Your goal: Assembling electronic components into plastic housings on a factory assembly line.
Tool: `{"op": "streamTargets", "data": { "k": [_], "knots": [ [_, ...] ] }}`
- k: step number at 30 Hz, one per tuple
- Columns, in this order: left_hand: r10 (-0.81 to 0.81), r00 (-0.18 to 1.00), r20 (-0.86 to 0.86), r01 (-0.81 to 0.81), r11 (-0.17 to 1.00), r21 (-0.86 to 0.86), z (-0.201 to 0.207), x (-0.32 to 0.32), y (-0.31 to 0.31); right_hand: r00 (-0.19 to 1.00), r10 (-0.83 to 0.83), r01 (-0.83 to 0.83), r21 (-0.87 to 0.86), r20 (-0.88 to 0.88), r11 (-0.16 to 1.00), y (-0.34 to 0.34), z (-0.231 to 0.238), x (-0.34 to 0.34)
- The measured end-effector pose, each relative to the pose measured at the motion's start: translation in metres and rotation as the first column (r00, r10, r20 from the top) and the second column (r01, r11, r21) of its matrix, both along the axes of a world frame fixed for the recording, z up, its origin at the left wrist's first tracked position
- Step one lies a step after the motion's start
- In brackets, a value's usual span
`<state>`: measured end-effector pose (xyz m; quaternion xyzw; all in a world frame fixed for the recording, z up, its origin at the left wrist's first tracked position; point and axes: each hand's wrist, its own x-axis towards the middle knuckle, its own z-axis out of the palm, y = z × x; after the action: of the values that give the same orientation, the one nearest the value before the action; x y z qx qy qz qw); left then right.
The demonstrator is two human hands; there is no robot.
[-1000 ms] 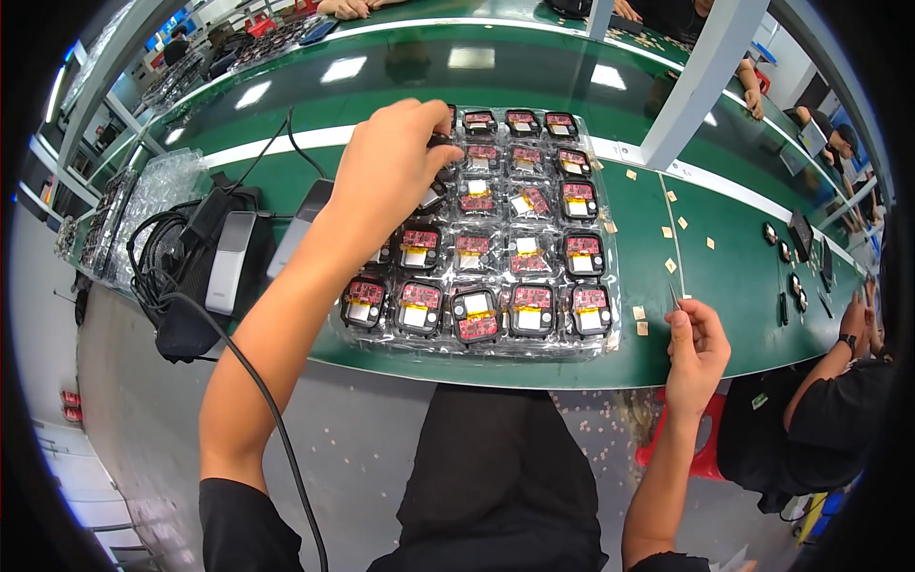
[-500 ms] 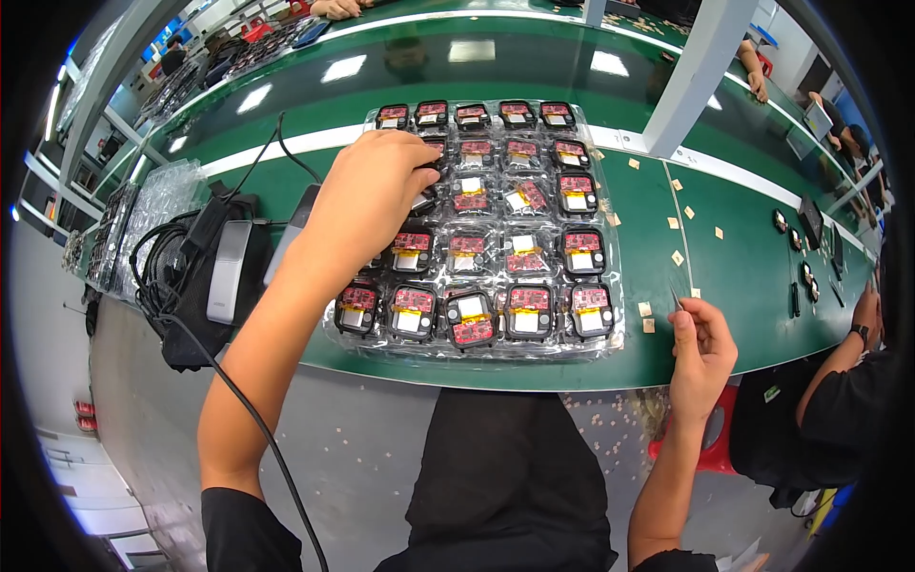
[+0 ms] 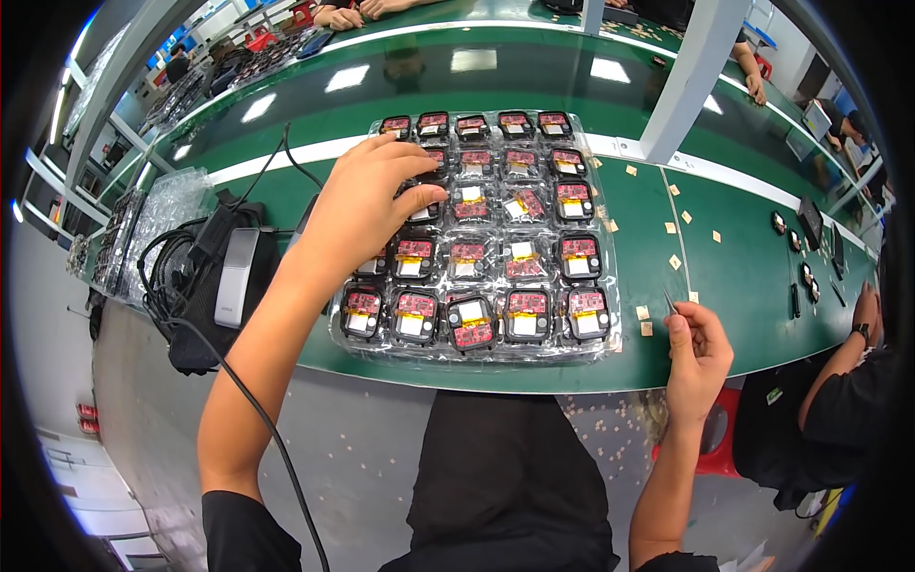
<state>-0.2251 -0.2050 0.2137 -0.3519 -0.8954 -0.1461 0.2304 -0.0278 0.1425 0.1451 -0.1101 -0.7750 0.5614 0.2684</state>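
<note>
A clear plastic tray (image 3: 607,286) holds rows of small black device housings, each with a red circuit board and a white block inside. My left hand (image 3: 367,200) is over the tray's left side. Its thumb and fingers are apart beside a housing (image 3: 434,160) in the second row from the back, and it partly hides the housings under it. Whether the fingertips touch that housing I cannot tell. To the right of the tray, my right hand (image 3: 701,353) pinches thin metal tweezers (image 3: 670,301), tips pointing up and away from me.
Small beige squares (image 3: 675,261) lie scattered on the green table (image 3: 658,214). Left of the tray are a grey box-shaped device (image 3: 236,276) and black cables (image 3: 157,253). A metal post (image 3: 681,86) rises behind. A co-worker's arm (image 3: 839,362) is at the right.
My left thumb and fingers have spread further apart over the tray. My right hand keeps the tweezers at nearly the same place. The view has shifted slightly.
</note>
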Motion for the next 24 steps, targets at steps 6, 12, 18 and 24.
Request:
{"op": "streamTargets", "data": {
  "k": [6, 12, 18, 24],
  "knots": [
    [0.030, 0.992, 0.119, -0.042, 0.994, 0.100, 0.019, -0.002, 0.004, 1.000, -0.001, 0.001, -0.018, -0.011, 1.000, -0.003, 0.001, -0.001],
    [0.105, 0.978, 0.183, -0.087, 0.991, -0.102, 0.018, -0.041, 0.007, 1.000, 0.009, -0.009, -0.002, 0.002, 1.000, 0.000, -0.001, 0.001],
    [0.131, 0.990, 0.049, -0.121, 0.978, -0.167, 0.000, -0.045, 0.002, 1.000, 0.008, -0.008, 0.004, 0.000, 1.000, -0.002, 0.000, -0.001],
    [0.122, 0.991, 0.057, -0.106, 0.967, -0.231, 0.007, -0.043, 0.006, 1.000, 0.005, -0.005, 0.016, -0.004, 1.000, -0.002, 0.000, 0.000]
  ]
}}
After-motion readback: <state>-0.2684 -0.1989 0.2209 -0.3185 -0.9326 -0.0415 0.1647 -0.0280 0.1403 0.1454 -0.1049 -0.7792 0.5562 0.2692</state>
